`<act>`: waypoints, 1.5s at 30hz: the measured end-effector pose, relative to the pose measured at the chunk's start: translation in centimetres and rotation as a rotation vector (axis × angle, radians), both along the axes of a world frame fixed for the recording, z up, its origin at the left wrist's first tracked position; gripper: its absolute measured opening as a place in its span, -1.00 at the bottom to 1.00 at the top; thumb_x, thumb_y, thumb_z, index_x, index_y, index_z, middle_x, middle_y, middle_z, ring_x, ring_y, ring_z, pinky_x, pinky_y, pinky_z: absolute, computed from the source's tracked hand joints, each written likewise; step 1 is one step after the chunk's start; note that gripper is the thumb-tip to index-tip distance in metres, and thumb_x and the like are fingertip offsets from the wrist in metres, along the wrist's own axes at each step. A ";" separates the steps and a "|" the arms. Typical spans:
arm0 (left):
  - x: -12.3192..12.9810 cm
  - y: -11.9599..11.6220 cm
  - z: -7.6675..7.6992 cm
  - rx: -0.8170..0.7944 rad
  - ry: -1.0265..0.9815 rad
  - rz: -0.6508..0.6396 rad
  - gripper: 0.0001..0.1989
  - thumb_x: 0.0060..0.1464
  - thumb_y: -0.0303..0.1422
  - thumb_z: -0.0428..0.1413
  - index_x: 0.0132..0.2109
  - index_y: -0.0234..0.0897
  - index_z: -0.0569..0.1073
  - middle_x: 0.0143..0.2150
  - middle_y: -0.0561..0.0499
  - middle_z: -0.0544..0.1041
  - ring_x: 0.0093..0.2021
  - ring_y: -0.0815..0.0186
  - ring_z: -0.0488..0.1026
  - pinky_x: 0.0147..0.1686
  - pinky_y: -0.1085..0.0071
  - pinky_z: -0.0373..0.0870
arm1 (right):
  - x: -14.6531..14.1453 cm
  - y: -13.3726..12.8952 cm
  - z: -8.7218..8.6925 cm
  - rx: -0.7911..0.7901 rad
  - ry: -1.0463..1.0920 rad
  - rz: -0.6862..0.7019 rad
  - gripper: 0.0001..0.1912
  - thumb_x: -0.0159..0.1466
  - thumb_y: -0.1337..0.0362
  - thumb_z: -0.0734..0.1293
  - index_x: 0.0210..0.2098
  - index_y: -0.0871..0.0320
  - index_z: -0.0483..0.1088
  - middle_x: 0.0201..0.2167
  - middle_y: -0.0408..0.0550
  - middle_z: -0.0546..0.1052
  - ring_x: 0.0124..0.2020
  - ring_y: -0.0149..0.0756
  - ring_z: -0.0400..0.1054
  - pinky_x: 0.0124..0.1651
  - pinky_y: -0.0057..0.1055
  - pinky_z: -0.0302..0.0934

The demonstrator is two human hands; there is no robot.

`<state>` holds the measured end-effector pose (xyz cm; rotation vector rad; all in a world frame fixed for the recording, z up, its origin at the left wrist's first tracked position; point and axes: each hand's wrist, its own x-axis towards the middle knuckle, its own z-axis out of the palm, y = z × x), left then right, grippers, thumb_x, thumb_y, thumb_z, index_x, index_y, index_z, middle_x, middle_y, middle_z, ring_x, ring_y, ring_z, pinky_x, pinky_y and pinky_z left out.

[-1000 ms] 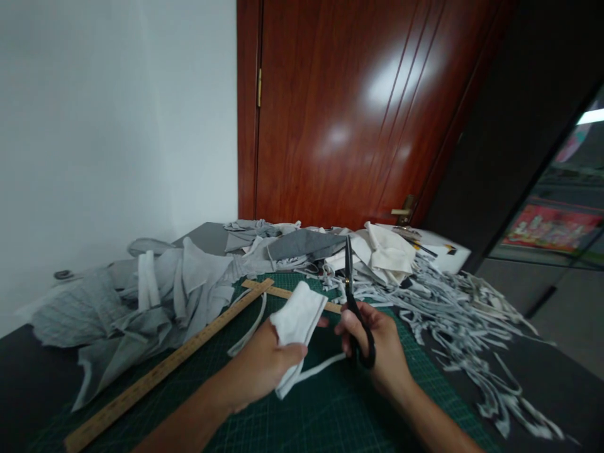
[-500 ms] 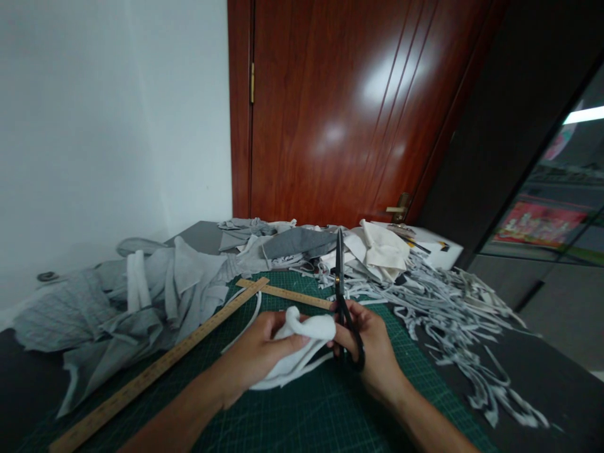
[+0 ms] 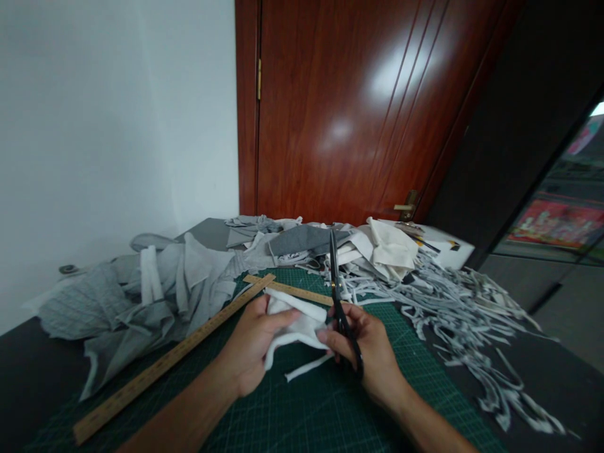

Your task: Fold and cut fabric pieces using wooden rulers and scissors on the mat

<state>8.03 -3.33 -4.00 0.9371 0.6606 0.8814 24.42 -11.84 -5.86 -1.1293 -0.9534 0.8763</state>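
Note:
A folded piece of white fabric [image 3: 295,324] is pinched in my left hand [image 3: 252,343], thumb on top, above the green cutting mat [image 3: 283,418]. My right hand [image 3: 370,343] is closed round the handles of black scissors [image 3: 334,267], whose closed-looking blades point away from me. The thumb and fingertips of that hand also touch the fabric's right edge. A narrow white strip [image 3: 306,367] trails to the left from beneath the right fingers; how it is held there is hidden.
Two wooden rulers, a long one [image 3: 174,358] and another [image 3: 302,294], cross on the mat. Grey fabric pieces [image 3: 184,277] heap up at left. Cream cloth [image 3: 391,248] lies at the back. Tangled grey strips [image 3: 453,308] spread along the right. A wooden door [image 3: 330,113] stands behind the table.
The white fabric, bunched and rolled before, is now spread flatter between my hands. The scissors tilt a little more to the left. The view has shifted slightly left.

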 end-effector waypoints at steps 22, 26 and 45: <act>0.3 -1.9 0.0 -0.013 0.039 -0.043 -0.61 -0.16 -0.39 0.39 -0.14 -0.28 0.49 -0.35 0.01 0.63 -0.38 0.26 0.55 -0.36 0.40 0.45 | 0.8 -0.1 -1.0 0.111 -0.094 -0.049 -0.34 -0.09 0.21 0.77 -0.07 0.08 0.50 -0.23 -0.07 0.74 -0.21 -0.12 0.64 -0.11 -0.30 0.48; 0.2 -1.8 -0.6 0.056 0.132 -0.170 -0.56 -0.26 -0.36 0.45 -0.19 -0.28 0.49 -0.31 -0.01 0.66 -0.28 0.21 0.58 -0.24 0.34 0.46 | 0.6 -0.3 -0.5 0.184 -0.082 -0.082 -0.46 0.01 0.15 0.73 -0.11 0.08 0.51 -0.33 -0.13 0.70 -0.36 -0.27 0.57 -0.27 -0.43 0.43; 0.5 -1.8 -1.1 0.050 0.045 -0.005 -0.55 -0.21 -0.31 0.45 -0.18 -0.24 0.45 -0.35 0.08 0.57 -0.39 0.30 0.50 -0.36 0.40 0.40 | 0.4 -0.3 -0.2 0.064 0.005 -0.026 -0.42 -0.07 0.11 0.74 -0.19 0.15 0.49 -0.57 -0.30 0.47 -0.59 -0.46 0.23 -0.52 -0.52 0.17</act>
